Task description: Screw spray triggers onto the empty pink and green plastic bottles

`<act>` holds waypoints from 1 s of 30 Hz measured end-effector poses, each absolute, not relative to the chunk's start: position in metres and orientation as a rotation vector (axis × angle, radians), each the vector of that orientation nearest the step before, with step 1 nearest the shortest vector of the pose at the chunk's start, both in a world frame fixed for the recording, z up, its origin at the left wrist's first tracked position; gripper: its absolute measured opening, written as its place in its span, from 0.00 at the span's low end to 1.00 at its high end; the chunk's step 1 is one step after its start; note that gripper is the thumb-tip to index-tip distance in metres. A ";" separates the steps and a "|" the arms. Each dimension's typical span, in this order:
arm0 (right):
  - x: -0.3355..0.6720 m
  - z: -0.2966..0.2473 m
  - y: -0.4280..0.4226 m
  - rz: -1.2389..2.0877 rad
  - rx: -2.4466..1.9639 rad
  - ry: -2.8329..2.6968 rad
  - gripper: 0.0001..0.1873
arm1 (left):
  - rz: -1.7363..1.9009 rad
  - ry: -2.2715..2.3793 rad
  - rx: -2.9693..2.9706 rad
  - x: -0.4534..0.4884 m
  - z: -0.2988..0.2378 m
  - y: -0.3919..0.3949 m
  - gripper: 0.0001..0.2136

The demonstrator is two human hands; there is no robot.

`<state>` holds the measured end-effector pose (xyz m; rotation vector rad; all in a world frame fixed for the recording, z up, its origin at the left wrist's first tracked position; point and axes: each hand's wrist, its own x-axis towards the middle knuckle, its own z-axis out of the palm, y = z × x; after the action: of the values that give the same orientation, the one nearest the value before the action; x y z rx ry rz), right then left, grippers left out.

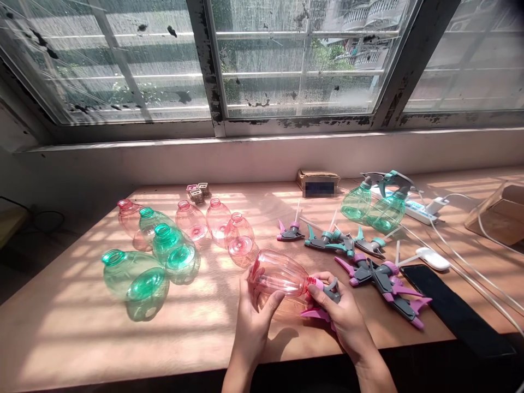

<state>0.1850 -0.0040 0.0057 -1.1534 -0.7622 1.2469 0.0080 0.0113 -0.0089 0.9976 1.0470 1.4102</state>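
A clear pink spray bottle (282, 272) lies sideways above the table's front edge, its neck toward the right. My left hand (256, 311) is wrapped round the bottle's base end. At the neck, my right hand (338, 305) grips a grey-and-pink spray head (315, 313), its collar against the threads; whether they are engaged I cannot tell. Just right of my hands lie several loose pink-and-grey spray heads (385, 284). Behind those are teal-and-grey spray heads (327, 238). Headless pink bottles (240, 237) and green bottles (137, 278) stand or lean on the left.
Two green bottles with spray heads (387, 210) stand at the back right, by a white power strip (421, 213) with cables. A black phone (454, 308) lies at the right edge near a white charging puck (434, 258). Cardboard boxes (505, 215) and small cubes (198, 192) sit farther back.
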 end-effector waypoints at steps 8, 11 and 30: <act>0.187 0.005 -0.003 1.256 -1.124 -0.744 0.23 | 1.437 1.042 1.108 0.002 -0.015 0.018 0.37; 0.187 0.006 -0.004 1.250 -1.119 -0.737 0.22 | 1.363 0.994 1.091 0.003 -0.008 0.015 0.36; 0.186 0.007 -0.004 1.270 -1.161 -0.751 0.24 | 1.395 1.017 1.049 0.004 -0.004 0.016 0.34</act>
<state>0.1864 -0.0043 0.0067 -1.1612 -0.7506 1.2702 0.0039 0.0164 -0.0037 1.0491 1.0173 1.3945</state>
